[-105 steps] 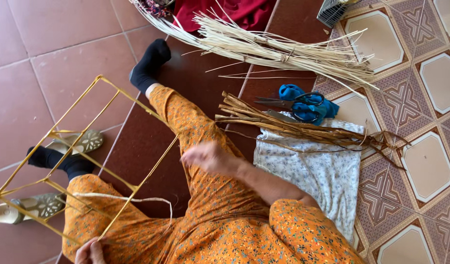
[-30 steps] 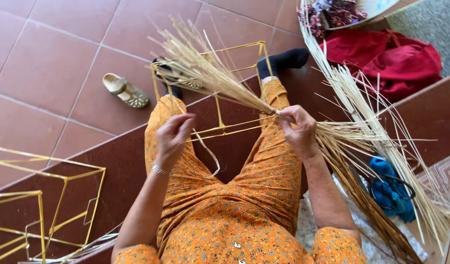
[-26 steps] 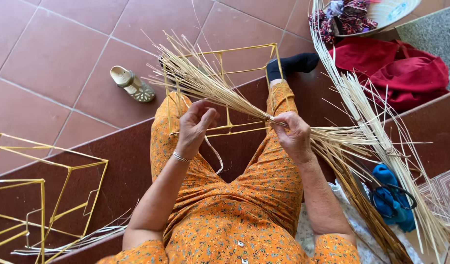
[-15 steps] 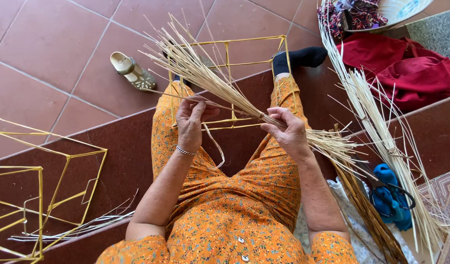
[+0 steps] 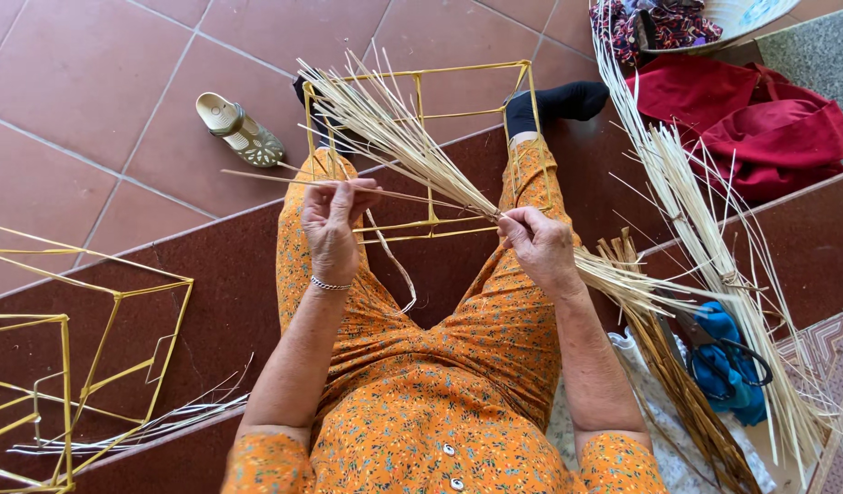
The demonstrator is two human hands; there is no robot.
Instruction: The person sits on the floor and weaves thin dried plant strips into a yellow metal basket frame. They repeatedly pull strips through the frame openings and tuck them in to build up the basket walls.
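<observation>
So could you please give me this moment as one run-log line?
right hand: grips straw bundle | left hand: pinches single strip | yellow frame: on lap | scissors: on floor, untouched

Bright, even daylight fills the frame, strongest across the terracotta floor tiles (image 5: 92, 82) in the upper left, which carry a soft sheen but no hard glare. Shadows are short and faint: a thin one sits under the pale sandal (image 5: 239, 130) at upper centre-left, and the darker floor band across the middle reads evenly lit. The orange dress (image 5: 421, 402) at lower centre is vivid without blown highlights. Focus is sharp through the centre, where single pale straw strands (image 5: 412, 146) separate cleanly. Towards the right edge the strands smear slightly, and straight lines bow near the corners from wide-angle distortion.
</observation>
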